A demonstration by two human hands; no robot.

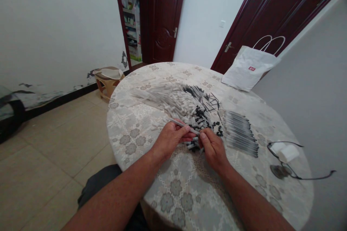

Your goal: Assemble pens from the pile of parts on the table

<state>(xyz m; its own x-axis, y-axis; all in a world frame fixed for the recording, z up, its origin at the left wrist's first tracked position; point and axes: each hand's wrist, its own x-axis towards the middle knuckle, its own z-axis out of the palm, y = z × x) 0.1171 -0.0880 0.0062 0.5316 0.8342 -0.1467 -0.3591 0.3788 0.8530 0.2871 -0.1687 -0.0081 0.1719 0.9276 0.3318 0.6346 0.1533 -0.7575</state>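
Observation:
My left hand (171,138) pinches a slim translucent pen barrel (179,123) between thumb and fingers, its far end pointing up and left. At the barrel's near end my right hand (213,146) is closed, thumb against fingers; the small part there, if any, is hidden. Just beyond the hands lies a heap of pale pen barrels (154,95) and short whitish pieces (184,103). Small black plugs (202,113) are scattered at its right side, with thin dark refills (213,101) behind them. Right of my hands, finished-looking pens (241,133) lie side by side in a row.
Everything lies on a round table with a flowered cloth (187,191). Eyeglasses (295,177), a white roll (287,153) and a dark round object (279,171) are at the right. A white paper bag (248,68) stands at the back right, a stool (108,79) beyond the left edge.

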